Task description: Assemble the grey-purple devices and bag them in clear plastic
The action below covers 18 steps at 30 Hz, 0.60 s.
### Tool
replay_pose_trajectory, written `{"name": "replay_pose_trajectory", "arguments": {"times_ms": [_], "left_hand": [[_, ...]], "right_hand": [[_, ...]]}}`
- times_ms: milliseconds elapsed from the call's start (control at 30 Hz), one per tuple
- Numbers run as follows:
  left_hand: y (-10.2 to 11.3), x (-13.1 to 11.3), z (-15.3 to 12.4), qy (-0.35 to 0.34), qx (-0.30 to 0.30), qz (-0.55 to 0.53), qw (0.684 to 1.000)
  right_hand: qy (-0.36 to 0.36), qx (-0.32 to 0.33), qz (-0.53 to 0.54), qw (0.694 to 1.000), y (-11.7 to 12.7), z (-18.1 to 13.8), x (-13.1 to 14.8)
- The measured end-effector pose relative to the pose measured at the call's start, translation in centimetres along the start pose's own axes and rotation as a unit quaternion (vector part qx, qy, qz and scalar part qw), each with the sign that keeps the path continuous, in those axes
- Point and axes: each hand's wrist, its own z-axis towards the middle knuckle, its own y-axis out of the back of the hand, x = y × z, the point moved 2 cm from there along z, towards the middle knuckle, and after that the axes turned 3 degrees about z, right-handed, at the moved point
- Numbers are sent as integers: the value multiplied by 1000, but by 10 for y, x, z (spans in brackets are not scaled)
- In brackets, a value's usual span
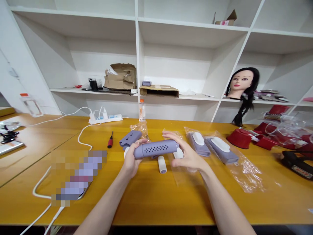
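Note:
My left hand (131, 163) is closed around the left end of a purple casing (157, 148) with rows of small dark holes, held level above the table. At its other end, my right hand (189, 156) has fingers and thumb spread apart; whether it touches the casing I cannot tell. Below lies a short white cylinder (162, 164) with a purple end. Behind my left hand rests another purple part (130, 138) with dark cutouts. A white piece (179, 152) in clear plastic is partly hidden by my right hand.
Bagged purple items with white oval pieces (221, 145) lie to the right. Farther right are red parts (239, 137) and a black tool (298, 164). On the left are a screwdriver (110, 141), a blurred-out object with white cables, and a power strip (105, 119). A bottle (142, 112) stands behind.

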Motion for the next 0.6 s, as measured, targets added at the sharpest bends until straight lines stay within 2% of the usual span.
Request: {"name": "replay_pose_trajectory", "arguments": {"times_ms": [100, 200, 267, 333, 433, 500, 600], "left_hand": [[2, 2, -1, -179, -2, 63, 982], [3, 0, -6, -257, 17, 93, 962], [1, -4, -7, -238, 50, 57, 968], [-2, -6, -6, -159, 69, 0, 985], [-4, -4, -2, -47, 27, -25, 998], [-4, -1, 0, -34, -4, 6, 999], [-3, 2, 0, -61, -25, 53, 996]], "right_hand": [[-51, 17, -34, 998, -1, -3, -3], [-96, 58, -132, 985, -8, -6, -4], [-102, 71, -181, 976, -14, -7, -2], [-86, 77, -213, 970, -18, -5, 1], [-47, 86, -251, 963, -22, -2, 5], [-33, 86, -276, 957, -24, -1, 5], [-27, 84, -298, 951, -27, -1, 6]]}}
